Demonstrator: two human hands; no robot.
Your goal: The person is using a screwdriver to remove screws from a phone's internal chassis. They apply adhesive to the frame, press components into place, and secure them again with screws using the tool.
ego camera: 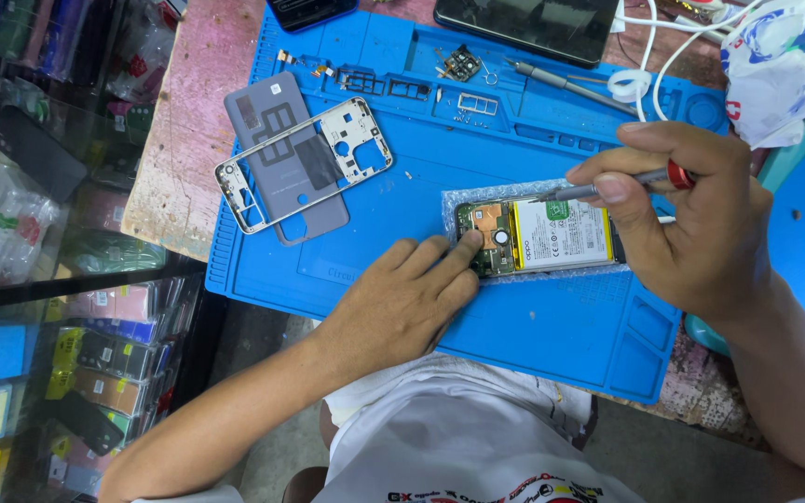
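Observation:
An opened phone point(535, 237) with a green circuit board and a white battery lies on bubble wrap on the blue work mat point(393, 251). My left hand point(402, 303) rests on the mat with a fingertip pressing the board's left end. My right hand point(691, 210) grips a thin screwdriver point(607, 186) with a red collar; its tip points at the phone's upper edge near the board.
A grey back cover point(277, 126) with a silver mid-frame point(305, 163) on top lies at the mat's upper left. Small parts and screws point(463, 102) sit in the mat's top trays. A dark phone point(528, 26), white cables and a crumpled bag point(775, 65) lie beyond. Glass shelving stands left.

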